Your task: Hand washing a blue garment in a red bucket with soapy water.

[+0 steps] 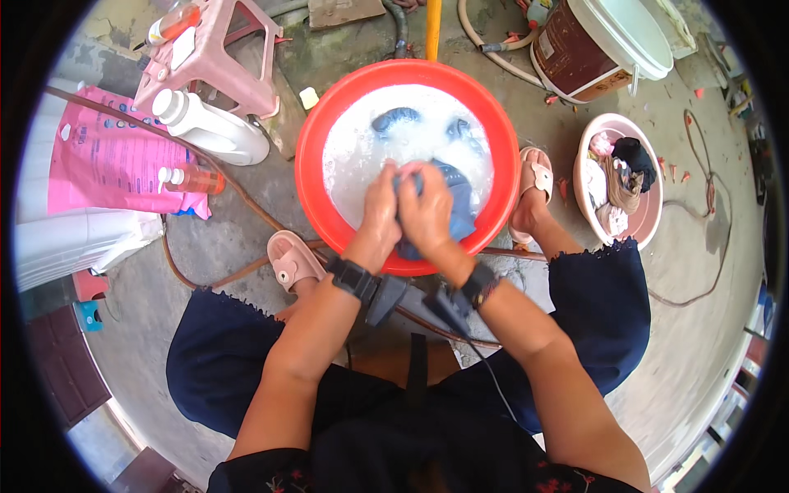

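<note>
A round red plastic basin [505,179] stands on the floor between my feet, filled with white soapy water [357,142]. Over its near half, my left hand [381,203] and my right hand [424,203] press together, both gripping a blue garment [457,191]. The cloth hangs below my knuckles and spreads into the suds at the right. Dark fabric [396,120] pokes through the foam farther back. My fingertips are partly blurred. Each wrist wears a black strap with a device attached.
At the left are a pink plastic stool [212,74], a white jug [209,129], a pink bag [117,148] and a pump bottle [194,179]. A pale pink basin of clothes [644,225] sits right, below a large bucket [579,55]. Hoses [246,268] cross the concrete.
</note>
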Available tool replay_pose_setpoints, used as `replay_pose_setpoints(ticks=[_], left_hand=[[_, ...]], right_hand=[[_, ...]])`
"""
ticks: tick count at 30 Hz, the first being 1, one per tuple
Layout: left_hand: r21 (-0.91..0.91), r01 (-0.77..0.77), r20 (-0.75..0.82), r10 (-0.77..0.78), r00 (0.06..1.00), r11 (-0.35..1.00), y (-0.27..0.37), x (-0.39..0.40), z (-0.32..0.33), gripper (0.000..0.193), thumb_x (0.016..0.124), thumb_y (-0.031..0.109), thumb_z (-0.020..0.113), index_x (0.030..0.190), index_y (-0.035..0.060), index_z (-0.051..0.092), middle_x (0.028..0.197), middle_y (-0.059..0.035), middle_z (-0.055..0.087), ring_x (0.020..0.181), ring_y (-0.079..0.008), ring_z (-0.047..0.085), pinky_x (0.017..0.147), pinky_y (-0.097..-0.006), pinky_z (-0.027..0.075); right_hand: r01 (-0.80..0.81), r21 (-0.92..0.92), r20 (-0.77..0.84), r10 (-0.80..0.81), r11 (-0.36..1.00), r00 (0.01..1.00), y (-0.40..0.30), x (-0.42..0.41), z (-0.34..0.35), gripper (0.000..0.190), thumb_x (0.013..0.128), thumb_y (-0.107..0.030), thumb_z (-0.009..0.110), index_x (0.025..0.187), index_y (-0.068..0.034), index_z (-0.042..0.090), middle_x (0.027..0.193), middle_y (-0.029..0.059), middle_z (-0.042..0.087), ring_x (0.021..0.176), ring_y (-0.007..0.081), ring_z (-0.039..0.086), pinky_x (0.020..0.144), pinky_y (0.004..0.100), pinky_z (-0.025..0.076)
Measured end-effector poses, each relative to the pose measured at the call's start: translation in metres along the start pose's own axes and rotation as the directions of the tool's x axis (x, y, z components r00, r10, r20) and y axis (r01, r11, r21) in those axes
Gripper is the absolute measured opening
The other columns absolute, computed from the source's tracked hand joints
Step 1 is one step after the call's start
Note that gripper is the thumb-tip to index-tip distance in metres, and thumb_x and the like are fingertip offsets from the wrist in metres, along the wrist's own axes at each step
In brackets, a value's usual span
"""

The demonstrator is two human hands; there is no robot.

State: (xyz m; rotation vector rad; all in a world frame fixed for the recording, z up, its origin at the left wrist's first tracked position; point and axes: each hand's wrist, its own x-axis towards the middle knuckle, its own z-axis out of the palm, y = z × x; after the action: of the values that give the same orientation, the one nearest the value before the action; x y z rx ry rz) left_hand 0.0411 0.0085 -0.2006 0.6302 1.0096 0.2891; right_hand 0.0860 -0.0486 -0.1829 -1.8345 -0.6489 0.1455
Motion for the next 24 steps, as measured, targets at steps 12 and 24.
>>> replay_pose_setpoints(ticks=[12,24], left_hand=[[0.696,-0.440,0.086,0.542,0.836,0.567,0.112,0.060,-0.048,0.035,0.084,0.033,0.051,0.095,0.0008,0.057,0.087,-0.0097,0.060,0.079,-0.0177,0.056,0.070,-0.0311,0.044],[0.900,-0.350,0.404,0.195,0.894,-0.259,-0.018,0.049,-0.005,0.087,0.065,0.041,0.069,0.135,0.0195,0.022,0.140,-0.0164,0.014,0.127,-0.0360,0.017,0.100,-0.0465,0.021]], right_hand=[[-0.580,0.061,0.554,0.456,0.812,0.697,0.064,0.089,-0.074,0.023,0.077,-0.024,0.059,0.085,-0.003,0.063,0.076,0.0027,0.061,0.072,0.0108,0.054,0.067,0.0241,0.042],[0.031,-0.175,0.505,0.063,0.984,0.861,0.109,0.068,-0.072,0.079,0.064,-0.010,0.066,0.132,-0.008,0.026,0.126,0.0237,0.037,0.117,0.0343,0.038,0.097,0.0348,0.033]])
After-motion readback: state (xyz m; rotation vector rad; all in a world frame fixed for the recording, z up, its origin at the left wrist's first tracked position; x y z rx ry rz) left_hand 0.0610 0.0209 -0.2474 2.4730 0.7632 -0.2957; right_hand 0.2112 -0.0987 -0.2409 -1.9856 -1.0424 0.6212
